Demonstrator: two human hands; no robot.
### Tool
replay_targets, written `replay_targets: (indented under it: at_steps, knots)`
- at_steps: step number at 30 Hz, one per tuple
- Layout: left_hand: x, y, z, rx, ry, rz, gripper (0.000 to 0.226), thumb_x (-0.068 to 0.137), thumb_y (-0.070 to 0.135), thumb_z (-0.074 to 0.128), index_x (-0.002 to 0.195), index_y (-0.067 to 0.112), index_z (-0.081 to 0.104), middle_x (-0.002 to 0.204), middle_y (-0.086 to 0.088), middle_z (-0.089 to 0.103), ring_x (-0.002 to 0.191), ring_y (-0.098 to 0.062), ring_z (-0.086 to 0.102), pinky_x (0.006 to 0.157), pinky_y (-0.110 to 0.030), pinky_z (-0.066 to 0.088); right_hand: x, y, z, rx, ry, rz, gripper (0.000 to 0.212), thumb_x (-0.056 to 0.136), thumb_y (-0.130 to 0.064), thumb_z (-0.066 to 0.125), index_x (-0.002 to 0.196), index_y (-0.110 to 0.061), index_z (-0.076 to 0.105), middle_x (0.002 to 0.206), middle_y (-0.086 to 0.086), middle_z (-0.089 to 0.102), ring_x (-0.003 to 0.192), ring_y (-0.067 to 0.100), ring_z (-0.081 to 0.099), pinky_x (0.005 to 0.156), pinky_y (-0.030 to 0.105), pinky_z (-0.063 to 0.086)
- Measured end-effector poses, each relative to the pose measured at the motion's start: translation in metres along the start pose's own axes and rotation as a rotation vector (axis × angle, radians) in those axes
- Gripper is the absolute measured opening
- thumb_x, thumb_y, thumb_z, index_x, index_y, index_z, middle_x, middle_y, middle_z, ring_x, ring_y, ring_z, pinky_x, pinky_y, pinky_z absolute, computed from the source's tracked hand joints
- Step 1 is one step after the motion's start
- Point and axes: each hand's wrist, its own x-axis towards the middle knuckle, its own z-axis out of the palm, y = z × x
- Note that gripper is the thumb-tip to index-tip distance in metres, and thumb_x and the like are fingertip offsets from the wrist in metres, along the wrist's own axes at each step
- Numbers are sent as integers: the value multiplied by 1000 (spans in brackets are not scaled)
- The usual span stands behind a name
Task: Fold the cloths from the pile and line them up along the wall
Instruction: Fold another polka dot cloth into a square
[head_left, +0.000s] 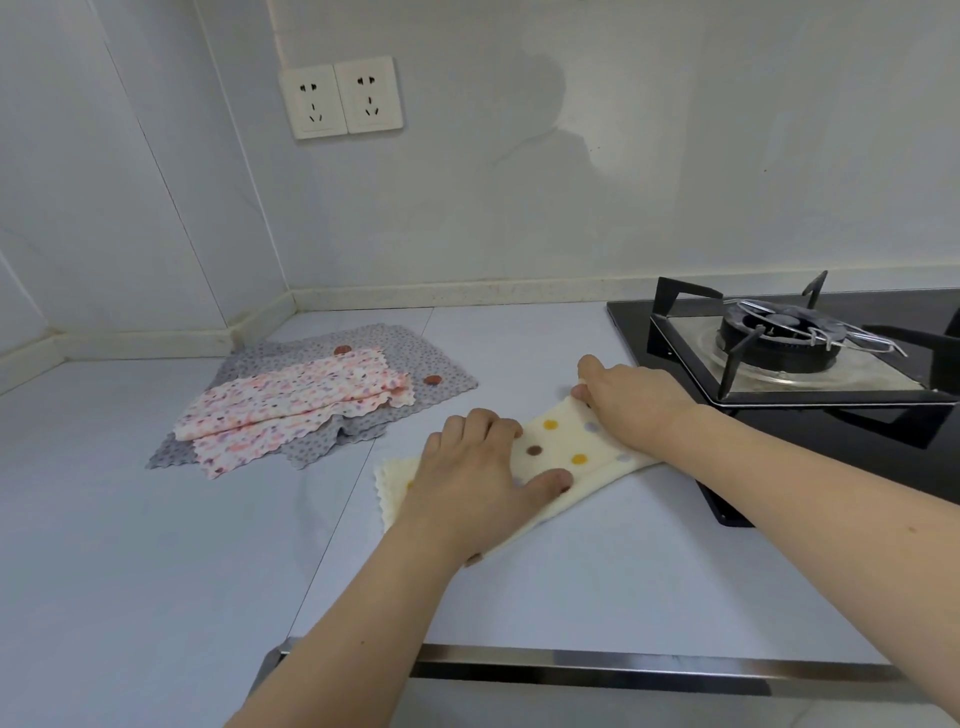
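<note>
A cream cloth with coloured dots (561, 447) lies folded into a long strip on the pale counter (156, 545), slanting from lower left to upper right. My left hand (475, 462) presses flat on its left half, fingers spread. My right hand (626, 397) holds the strip's far right end, fingers curled over the edge. To the left lies the pile: a pink speckled cloth (291, 410) loosely folded on top of a grey dotted cloth (415, 358) that is spread flat near the wall corner.
A black gas hob (779, 358) with a burner and pan support stands right beside the cloth's right end. The wall with its raised skirting (441, 296) runs along the back. Two sockets (340, 98) are on the wall. A metal edge strip (597, 662) bounds the counter front.
</note>
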Motion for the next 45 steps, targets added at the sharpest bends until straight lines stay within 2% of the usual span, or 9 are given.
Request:
replay_targets:
  at_steps: [7, 12, 16, 21, 26, 34, 38, 41, 45]
  knots:
    - [0, 5, -4, 64, -112, -43, 92, 65, 91, 37, 137, 33, 36, 133, 9, 31, 122, -18, 25, 101, -32, 18, -10, -18, -7, -74, 122, 63, 33, 89, -14, 52, 120, -8, 41, 120, 10, 44, 106, 30, 46, 79, 35, 36]
    - [-1, 8, -7, 83, -150, -65, 104, 57, 98, 32, 140, 33, 33, 137, 9, 29, 125, -18, 22, 102, -33, 17, -38, -34, 17, 222, -4, 63, 40, 102, -34, 29, 135, -15, 41, 140, 5, 38, 130, 27, 33, 106, 38, 27]
    - [-4, 2, -11, 97, -175, -59, 99, 70, 92, 24, 148, 32, 23, 147, 8, 24, 135, -18, 18, 109, -35, 14, -44, -29, 18, 218, -122, 43, 56, 103, -40, 16, 152, -14, 15, 161, 5, 10, 148, 19, 6, 119, 35, 6]
    - [-21, -39, -17, 99, -179, -62, 61, 99, 55, 16, 154, 28, 14, 159, 10, 12, 145, -14, 9, 118, -34, 9, -41, -29, 19, 225, -190, 26, 59, 102, -43, 11, 155, -17, 4, 162, 3, -3, 149, 17, -5, 120, 36, -1]
    - [-40, -61, -21, 73, -203, -111, 56, 102, 45, 12, 155, 27, 9, 162, 9, 5, 148, -10, 1, 121, -34, 2, -40, -28, 20, 198, -196, 18, 60, 102, -44, 9, 155, -17, 2, 162, 4, -5, 149, 18, -6, 121, 38, -1]
    - [-45, -59, -24, 7, -59, -135, 47, 103, 34, 23, 149, 29, 31, 155, 10, 26, 139, -17, 23, 115, -32, 17, -26, -38, -2, -184, -138, 98, 63, 100, -50, 12, 154, -19, 1, 162, 8, -8, 148, 30, -9, 111, 59, -17]
    - [-51, -62, -35, -56, 12, -233, 45, 98, 16, 32, 137, 32, 46, 144, 11, 39, 125, -22, 32, 101, -31, 24, -75, -96, -15, 12, 187, -126, 61, 95, -27, 40, 151, -15, 20, 158, 7, 12, 143, 30, 15, 118, 46, 8]
    - [-60, -64, -45, -67, -39, -287, 54, 91, 11, 35, 138, 36, 43, 146, 10, 37, 125, -25, 31, 100, -36, 23, -120, -130, -17, 328, 78, -292, 50, 94, -47, 37, 136, -20, 46, 140, 0, 41, 127, 24, 37, 108, 37, 30]
    - [-85, -73, -64, -100, -130, -321, 64, 87, 7, 34, 135, 50, 39, 138, 5, 37, 121, -24, 33, 99, -38, 21, -153, -144, -4, 198, 99, -325, 73, 79, -70, 22, 115, -17, 56, 120, 0, 53, 116, 24, 47, 103, 38, 35]
